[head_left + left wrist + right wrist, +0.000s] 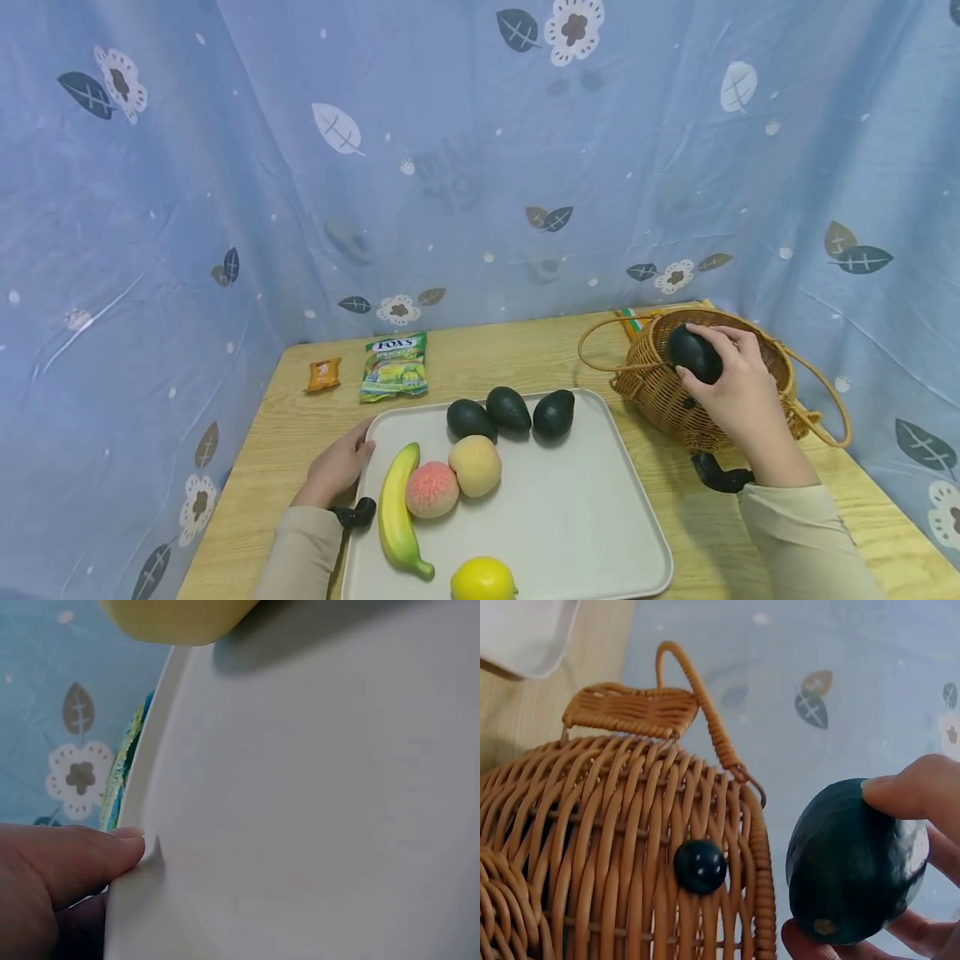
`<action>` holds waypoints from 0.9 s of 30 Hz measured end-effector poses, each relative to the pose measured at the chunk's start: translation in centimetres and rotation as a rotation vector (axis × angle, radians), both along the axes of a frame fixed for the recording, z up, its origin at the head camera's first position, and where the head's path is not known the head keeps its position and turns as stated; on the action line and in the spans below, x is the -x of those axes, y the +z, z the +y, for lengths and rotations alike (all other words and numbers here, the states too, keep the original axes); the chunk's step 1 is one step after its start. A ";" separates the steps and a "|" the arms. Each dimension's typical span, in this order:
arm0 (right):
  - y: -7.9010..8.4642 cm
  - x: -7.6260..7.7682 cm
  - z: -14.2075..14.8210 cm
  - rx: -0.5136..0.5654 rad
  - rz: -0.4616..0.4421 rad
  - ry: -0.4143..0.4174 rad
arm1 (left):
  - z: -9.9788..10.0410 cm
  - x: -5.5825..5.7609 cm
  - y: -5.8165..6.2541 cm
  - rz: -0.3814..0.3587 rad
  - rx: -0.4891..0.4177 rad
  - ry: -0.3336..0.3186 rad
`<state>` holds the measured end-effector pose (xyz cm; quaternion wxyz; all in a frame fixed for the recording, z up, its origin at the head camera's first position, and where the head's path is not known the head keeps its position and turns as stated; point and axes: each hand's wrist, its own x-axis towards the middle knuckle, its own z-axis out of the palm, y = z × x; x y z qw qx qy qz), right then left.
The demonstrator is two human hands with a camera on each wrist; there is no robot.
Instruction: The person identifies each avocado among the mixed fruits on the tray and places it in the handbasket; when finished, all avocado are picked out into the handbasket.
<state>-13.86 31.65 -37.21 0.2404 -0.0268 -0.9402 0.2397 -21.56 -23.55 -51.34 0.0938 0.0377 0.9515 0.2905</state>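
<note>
Desk [517,354]: wooden.
Tray [573,508]: white, on desk; left grip [337,461] pinches its left rim.
Basket [660,412]: wicker, right of tray.
Banana [396,512]: on tray, left side.
Avocado [694,355]: in right grip [738,387], fingers and thumb around it, above basket's mouth.
Three more avocados [508,409]: tray's far side.
Peaches [476,467]: two, right of banana.
Lemon [482,579]: tray's near side.

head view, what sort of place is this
Probably a recording booth: blue leaf-patterned curtains hang on three sides of a pale wood-grain table, with curved black wrist-worn devices in view.
</note>
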 end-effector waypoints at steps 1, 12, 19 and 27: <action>-0.1 0.0 0.2 0.001 0.000 -0.007 | 0.0 0.0 0.0 -0.004 0.003 0.001; -0.9 0.8 0.6 -0.015 -0.041 0.007 | 0.1 0.1 0.1 -0.010 0.012 0.000; -3.5 2.0 -4.2 -0.192 0.239 0.230 | 0.0 0.1 0.3 -0.020 0.022 0.005; -6.1 3.5 -10.1 -0.312 0.232 0.465 | 0.2 0.3 0.3 -0.005 0.034 -0.008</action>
